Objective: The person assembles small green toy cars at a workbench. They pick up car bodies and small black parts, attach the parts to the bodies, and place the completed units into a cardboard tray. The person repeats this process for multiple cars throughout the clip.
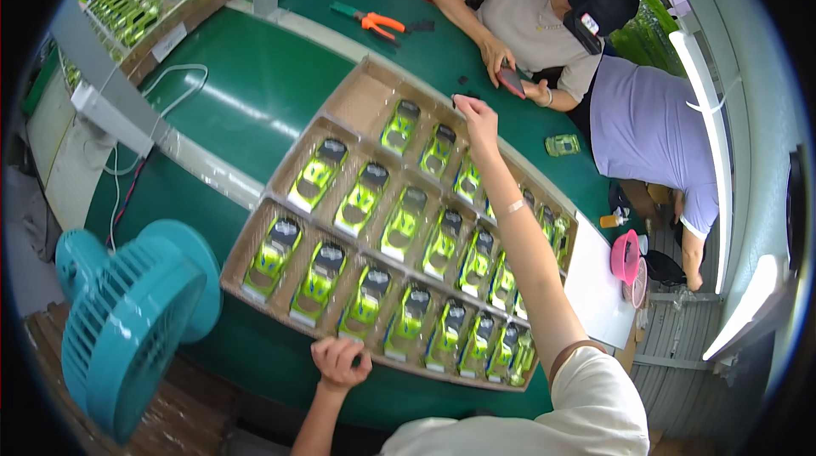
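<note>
The cardboard box (361,101) rests on the green tabletop (246,73), with green toy cars (367,299) lined up in its three long rows. The left hand (342,362) is at the box's near edge, its grip curled and pinching the rim. The right hand (478,120) reaches across to the box's far edge, fingers bent; I cannot tell whether its grip pinches the rim. Left of the box stands a turquoise fan (127,328); beyond it lie orange-handled pliers (381,24). A loose car (562,145) sits past the box's far edge, near a co-worker (527,18).
</note>
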`<action>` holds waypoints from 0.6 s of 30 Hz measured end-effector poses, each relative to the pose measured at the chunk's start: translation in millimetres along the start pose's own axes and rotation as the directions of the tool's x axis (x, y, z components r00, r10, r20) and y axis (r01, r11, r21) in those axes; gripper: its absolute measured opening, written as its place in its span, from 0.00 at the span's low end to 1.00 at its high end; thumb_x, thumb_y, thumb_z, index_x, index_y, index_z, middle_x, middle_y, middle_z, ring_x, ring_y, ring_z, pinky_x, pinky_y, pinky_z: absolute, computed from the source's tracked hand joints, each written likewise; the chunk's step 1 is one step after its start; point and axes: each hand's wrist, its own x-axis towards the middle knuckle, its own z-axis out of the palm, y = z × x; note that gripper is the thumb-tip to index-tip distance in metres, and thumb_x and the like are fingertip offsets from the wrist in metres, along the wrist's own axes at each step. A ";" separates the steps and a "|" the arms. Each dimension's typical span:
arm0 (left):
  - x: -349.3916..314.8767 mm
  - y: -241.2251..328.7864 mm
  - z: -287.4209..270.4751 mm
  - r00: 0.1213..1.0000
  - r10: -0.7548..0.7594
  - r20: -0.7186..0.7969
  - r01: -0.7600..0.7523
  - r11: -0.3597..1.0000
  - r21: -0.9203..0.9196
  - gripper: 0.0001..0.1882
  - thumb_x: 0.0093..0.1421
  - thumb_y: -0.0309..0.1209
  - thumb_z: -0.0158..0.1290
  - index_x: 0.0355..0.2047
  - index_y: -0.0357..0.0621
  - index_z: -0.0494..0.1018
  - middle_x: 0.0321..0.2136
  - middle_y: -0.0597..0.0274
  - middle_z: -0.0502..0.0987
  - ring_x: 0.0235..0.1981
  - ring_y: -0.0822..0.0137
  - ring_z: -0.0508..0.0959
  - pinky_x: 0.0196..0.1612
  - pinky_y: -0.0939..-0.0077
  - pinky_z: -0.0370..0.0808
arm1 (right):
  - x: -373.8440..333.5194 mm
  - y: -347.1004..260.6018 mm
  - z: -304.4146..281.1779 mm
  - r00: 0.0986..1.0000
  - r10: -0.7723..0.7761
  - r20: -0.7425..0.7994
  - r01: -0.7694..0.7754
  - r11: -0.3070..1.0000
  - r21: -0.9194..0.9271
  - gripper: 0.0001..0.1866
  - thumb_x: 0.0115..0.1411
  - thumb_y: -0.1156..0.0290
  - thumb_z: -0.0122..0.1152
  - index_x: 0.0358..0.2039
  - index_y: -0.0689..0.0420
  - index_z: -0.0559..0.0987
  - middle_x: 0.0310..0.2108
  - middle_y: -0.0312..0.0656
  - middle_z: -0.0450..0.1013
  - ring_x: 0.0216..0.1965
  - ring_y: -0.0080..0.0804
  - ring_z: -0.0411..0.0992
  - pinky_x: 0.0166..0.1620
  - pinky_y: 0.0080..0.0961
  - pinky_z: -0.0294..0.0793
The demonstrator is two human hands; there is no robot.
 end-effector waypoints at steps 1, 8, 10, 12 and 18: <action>-1.9 0.4 -0.2 1.000 -0.002 -0.014 0.002 1.000 0.012 0.07 0.46 0.35 0.56 0.26 0.51 0.73 0.29 0.68 0.71 0.32 0.63 0.69 0.34 0.69 0.65 | -42.4 -16.5 2.5 0.987 0.097 0.127 -0.130 0.950 0.283 0.12 0.51 0.61 0.61 0.33 0.54 0.80 0.31 0.32 0.74 0.33 0.23 0.70 0.37 0.23 0.65; 71.8 73.4 -24.2 0.720 -0.657 0.224 0.664 0.558 -0.498 0.10 0.50 0.21 0.56 0.34 0.35 0.72 0.31 0.57 0.75 0.33 0.66 0.75 0.36 0.77 0.71 | -328.0 -71.1 3.4 0.725 0.313 0.613 -0.633 0.653 0.416 0.12 0.56 0.68 0.57 0.39 0.60 0.77 0.34 0.31 0.71 0.37 0.17 0.65 0.43 0.18 0.63; 63.3 84.4 -38.9 0.537 -0.695 0.478 0.755 0.143 -0.639 0.10 0.51 0.21 0.55 0.35 0.34 0.71 0.32 0.58 0.75 0.33 0.71 0.74 0.35 0.80 0.71 | -368.2 -74.6 -0.6 0.757 0.296 0.583 -0.615 0.625 0.481 0.12 0.57 0.70 0.56 0.39 0.63 0.76 0.40 0.33 0.68 0.40 0.20 0.65 0.45 0.19 0.63; 57.1 95.4 -57.9 0.463 -0.630 0.623 0.766 -0.069 -0.639 0.08 0.54 0.20 0.52 0.36 0.33 0.70 0.31 0.59 0.76 0.29 0.75 0.75 0.35 0.83 0.73 | -399.3 -86.4 -3.7 0.765 0.287 0.577 -0.619 0.574 0.535 0.12 0.57 0.72 0.54 0.39 0.65 0.75 0.42 0.35 0.67 0.42 0.23 0.64 0.47 0.20 0.62; 30.9 114.1 -80.4 0.401 -0.609 0.684 0.871 0.023 -0.491 0.09 0.54 0.21 0.53 0.36 0.34 0.70 0.28 0.60 0.75 0.26 0.74 0.75 0.33 0.83 0.73 | -447.7 -80.2 -52.7 0.850 0.296 0.436 -0.485 0.765 0.425 0.18 0.57 0.68 0.55 0.47 0.61 0.71 0.46 0.38 0.69 0.45 0.26 0.66 0.50 0.24 0.63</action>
